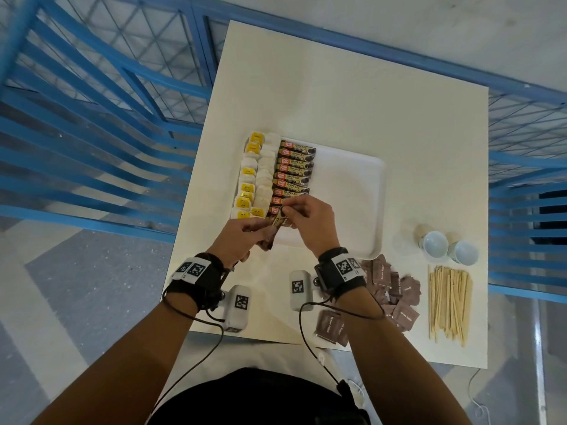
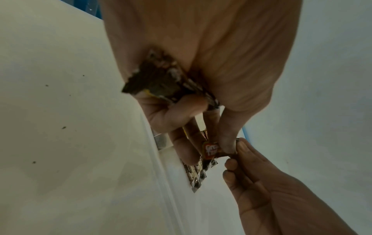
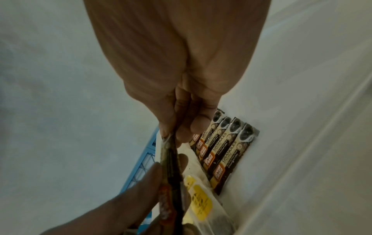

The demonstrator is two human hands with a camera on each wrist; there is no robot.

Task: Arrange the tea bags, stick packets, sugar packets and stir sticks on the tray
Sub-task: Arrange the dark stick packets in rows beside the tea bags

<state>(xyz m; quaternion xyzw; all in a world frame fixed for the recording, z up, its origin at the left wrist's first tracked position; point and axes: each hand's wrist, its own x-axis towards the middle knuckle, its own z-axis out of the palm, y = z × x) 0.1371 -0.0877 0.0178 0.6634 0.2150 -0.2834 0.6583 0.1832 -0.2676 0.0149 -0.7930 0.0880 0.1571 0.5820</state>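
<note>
A white tray (image 1: pixel 346 204) holds a column of tea bags (image 1: pixel 251 179) with yellow tags along its left side and a row of dark stick packets (image 1: pixel 296 170) beside them. Over the tray's near left corner my left hand (image 1: pixel 264 231) grips a small bundle of stick packets (image 2: pixel 161 79). My right hand (image 1: pixel 285 211) pinches the end of one stick packet (image 2: pixel 211 151) from that bundle. The right wrist view shows that packet (image 3: pixel 171 167) edge-on above the laid row (image 3: pixel 225 151). Brown sugar packets (image 1: pixel 389 286) and wooden stir sticks (image 1: pixel 449 302) lie on the table to the right.
Two white cups (image 1: pixel 435 243) lie on their sides right of the tray, above the stir sticks. The tray's right half is bare. The white table (image 1: pixel 337 87) stretches beyond the tray. Blue metal railing (image 1: pixel 92 118) stands on both sides.
</note>
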